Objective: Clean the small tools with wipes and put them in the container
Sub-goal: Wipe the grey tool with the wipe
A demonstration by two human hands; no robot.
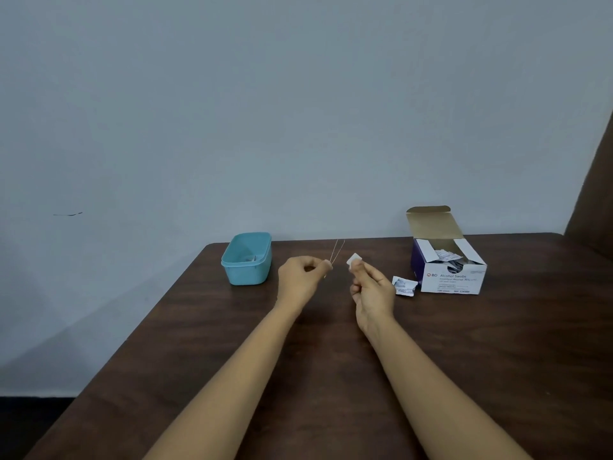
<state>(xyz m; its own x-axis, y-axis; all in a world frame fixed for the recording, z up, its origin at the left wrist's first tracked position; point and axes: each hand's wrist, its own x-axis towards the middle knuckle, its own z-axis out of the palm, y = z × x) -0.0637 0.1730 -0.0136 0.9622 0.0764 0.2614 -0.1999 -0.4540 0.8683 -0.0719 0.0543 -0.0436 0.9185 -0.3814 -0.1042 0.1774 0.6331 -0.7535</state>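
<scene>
The thin two-pronged tool [336, 252] is pinched by the left hand [303, 277], the wipe [353, 260] is gripped by the right hand [371, 290] just beside it, and the tool could be knocked loose by a hard wipe.

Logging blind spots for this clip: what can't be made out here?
Head view only.
1. Thin tool pinched by left hand: too fine to identify.
2. Teal container: item inside too small to tell; near wall hides part of the floor.
3. Wipe: right hand covers its lower part.
</scene>
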